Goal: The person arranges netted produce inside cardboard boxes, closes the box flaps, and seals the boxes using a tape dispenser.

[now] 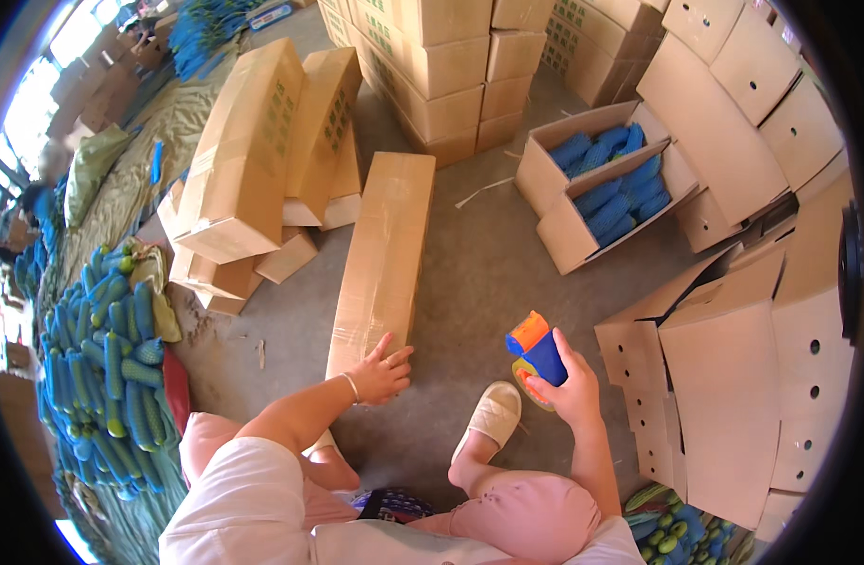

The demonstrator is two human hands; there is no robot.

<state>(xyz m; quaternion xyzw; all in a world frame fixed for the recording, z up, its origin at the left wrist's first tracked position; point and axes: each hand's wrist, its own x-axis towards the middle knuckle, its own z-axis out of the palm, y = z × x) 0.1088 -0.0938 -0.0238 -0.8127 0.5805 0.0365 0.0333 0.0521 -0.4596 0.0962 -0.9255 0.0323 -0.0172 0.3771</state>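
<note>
A long closed cardboard box (386, 247) lies on the floor before me, with clear tape along its top. My left hand (382, 371) rests on the near end of this box, fingers spread, holding nothing. My right hand (573, 385) is closed around a blue and orange tape dispenser (545, 357), held above the floor to the right of the box. A roll shows at the dispenser's lower side.
More closed boxes (241, 155) are piled at the left, beside a heap of blue-netted green vegetables (114, 367). Tall box stacks (439, 70) stand ahead. Two open boxes (566, 240) hold netted produce. Empty cartons (722, 395) stand at the right.
</note>
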